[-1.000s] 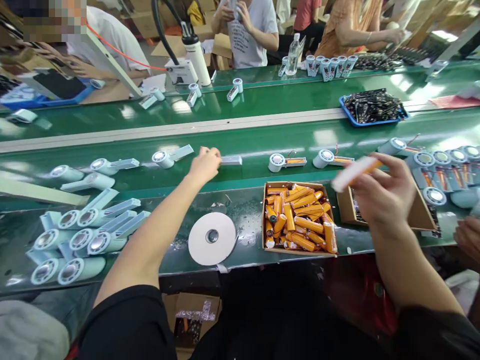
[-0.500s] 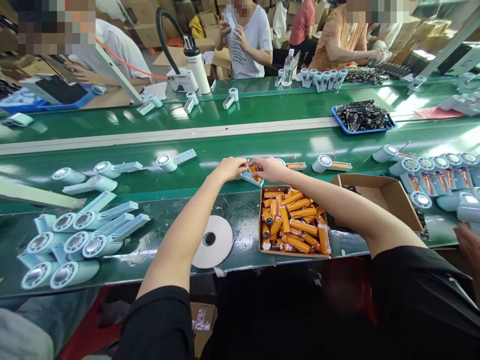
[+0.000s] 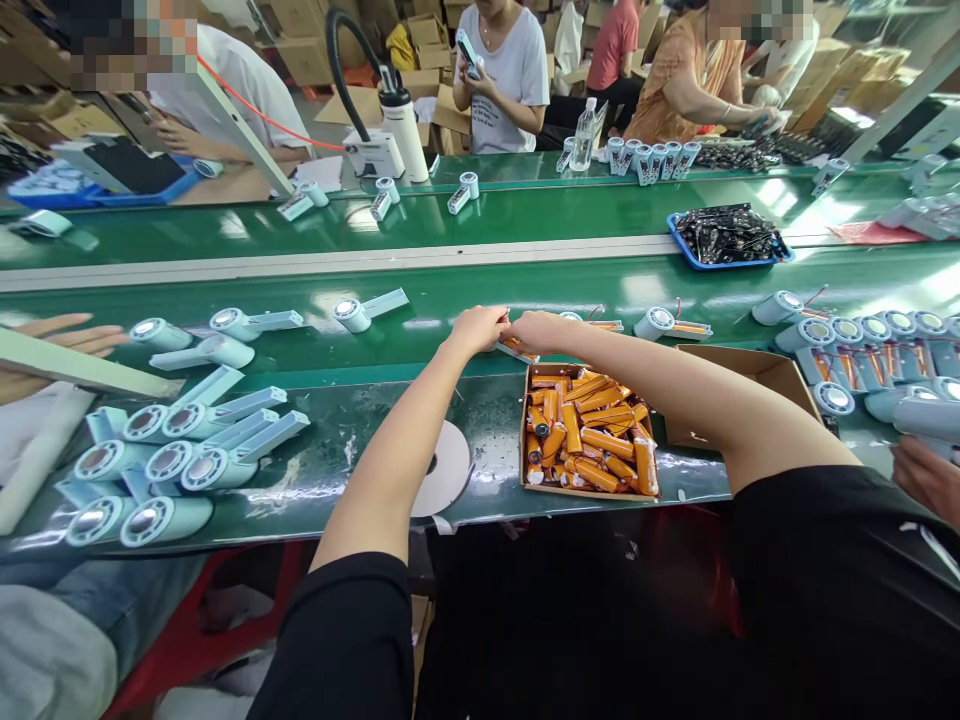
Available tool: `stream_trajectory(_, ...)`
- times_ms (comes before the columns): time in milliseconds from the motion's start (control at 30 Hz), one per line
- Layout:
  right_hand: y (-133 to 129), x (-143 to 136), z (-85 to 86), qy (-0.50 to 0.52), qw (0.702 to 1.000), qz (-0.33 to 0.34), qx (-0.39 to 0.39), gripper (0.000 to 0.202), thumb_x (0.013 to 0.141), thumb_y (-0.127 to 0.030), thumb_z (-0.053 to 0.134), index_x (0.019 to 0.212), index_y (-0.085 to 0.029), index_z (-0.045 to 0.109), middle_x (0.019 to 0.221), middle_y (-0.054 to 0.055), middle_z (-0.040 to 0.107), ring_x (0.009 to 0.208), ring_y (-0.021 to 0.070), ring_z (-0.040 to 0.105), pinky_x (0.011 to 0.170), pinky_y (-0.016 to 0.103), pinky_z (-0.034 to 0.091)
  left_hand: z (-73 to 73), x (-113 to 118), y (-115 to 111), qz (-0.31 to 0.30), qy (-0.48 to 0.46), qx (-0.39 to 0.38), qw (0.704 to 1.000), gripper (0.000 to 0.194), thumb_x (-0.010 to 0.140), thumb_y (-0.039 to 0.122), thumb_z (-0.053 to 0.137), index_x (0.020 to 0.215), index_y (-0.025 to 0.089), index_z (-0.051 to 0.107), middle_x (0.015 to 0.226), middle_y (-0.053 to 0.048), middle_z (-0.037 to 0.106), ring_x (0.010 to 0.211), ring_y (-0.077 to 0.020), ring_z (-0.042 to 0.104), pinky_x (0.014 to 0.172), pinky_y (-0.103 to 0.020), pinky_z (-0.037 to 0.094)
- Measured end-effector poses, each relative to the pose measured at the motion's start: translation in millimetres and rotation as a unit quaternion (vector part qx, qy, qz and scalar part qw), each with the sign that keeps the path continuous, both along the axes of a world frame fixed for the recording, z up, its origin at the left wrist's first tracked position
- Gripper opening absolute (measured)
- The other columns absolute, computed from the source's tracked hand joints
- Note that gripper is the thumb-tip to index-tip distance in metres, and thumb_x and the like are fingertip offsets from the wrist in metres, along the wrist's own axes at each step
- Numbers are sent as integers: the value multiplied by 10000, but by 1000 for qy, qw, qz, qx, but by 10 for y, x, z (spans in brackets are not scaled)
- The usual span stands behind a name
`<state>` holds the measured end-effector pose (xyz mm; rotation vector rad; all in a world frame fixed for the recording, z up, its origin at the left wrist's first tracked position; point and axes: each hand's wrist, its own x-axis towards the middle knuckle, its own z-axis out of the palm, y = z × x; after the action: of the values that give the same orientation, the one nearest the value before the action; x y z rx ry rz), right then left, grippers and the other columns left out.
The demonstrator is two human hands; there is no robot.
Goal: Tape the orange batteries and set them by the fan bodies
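Note:
A light-blue handheld fan lies on the green belt beneath my hands; mainly its handle shell [image 3: 534, 357] shows. An orange battery [image 3: 516, 347] lies in that shell, partly covered by my fingers. My left hand [image 3: 480, 330] is closed at the fan's upper end, hiding the fan head. Against it, my right hand [image 3: 538, 332] is also closed, fingertips at the battery's upper end; what it pinches is hidden. Just below my right forearm stands a cardboard box of orange batteries [image 3: 589, 440]. A roll of white tape [image 3: 450, 470] lies beside my left forearm.
Several fan housings [image 3: 187, 465] crowd the left; fans with batteries [image 3: 874, 350] stand at right. An open carton [image 3: 750, 375] and a blue tray [image 3: 727, 238] of black parts are nearby. A co-worker's hand [image 3: 67, 335] reaches in at left, another [image 3: 926, 480] at right.
The battery held above the handle has gone down into the shell. My hands have come closer together. A co-worker's hand has appeared at the left. The view has shifted slightly.

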<state>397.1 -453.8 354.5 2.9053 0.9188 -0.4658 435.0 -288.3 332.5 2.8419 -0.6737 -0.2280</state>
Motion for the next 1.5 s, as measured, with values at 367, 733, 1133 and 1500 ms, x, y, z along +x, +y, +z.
stream_trajectory(367, 49, 68, 143, -5, 999, 6, -47, 347, 995, -385, 553, 1164, -204, 795, 1159, 129, 793, 1040, 277, 738, 848, 329, 512, -48, -43, -104, 6, -21, -28, 999, 182, 928, 272, 553, 984, 265, 726, 1024, -85, 781, 979, -280, 709, 801, -325, 467)
stream_trajectory(733, -175, -103, 144, -45, 996, -43, -69, 393, 1036, -413, 503, 1243, -210, 767, 1145, 161, 783, 1060, 323, 736, 864, 376, 529, -135, 38, -240, 12, 6, -93, 996, 134, 904, 279, 617, 966, 252, 733, 1019, -64, 776, 1031, -251, 688, 898, -320, 467)
stream_trajectory(1133, -179, 61, 65, -5, 996, -12, -93, 332, 946, -428, 634, 1152, -217, 787, 1119, 148, 790, 1018, 308, 745, 838, 360, 533, -130, 74, 26, 22, -19, -171, 985, 245, 930, 384, 669, 1134, 268, 740, 1185, -26, 760, 1106, -214, 680, 980, -289, 500)
stream_trajectory(1500, -495, 317, -199, -47, 997, -31, -56, 354, 1022, -420, 493, 1169, -247, 765, 1140, 125, 788, 1021, 296, 739, 827, 352, 512, -95, 454, 1985, 209, -51, 88, 973, 545, 893, 318, 609, 1438, 305, 610, 1519, -107, 531, 1361, -415, 471, 1148, -578, 406)
